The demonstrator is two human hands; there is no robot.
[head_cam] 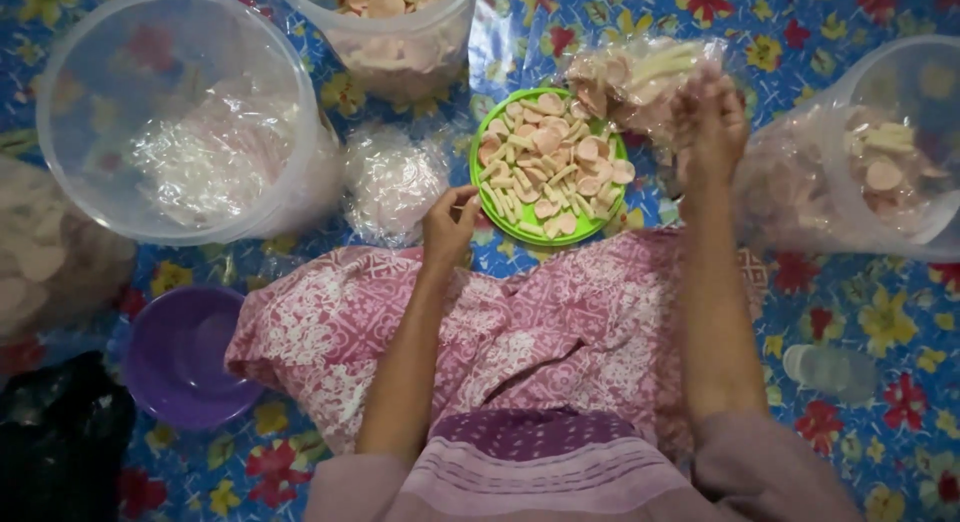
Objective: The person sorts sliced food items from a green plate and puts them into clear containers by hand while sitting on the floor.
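Here, cracker bag [640,82] tilted in right hand [708,132].

floral mat [880,322], green plate [481,187], 3 tubs [60,102]

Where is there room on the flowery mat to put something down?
Bare floral mat shows between the small clear bottle and the clear tub of crackers. Around the green plate of crackers it is crowded: both hands, clear bags and tubs.
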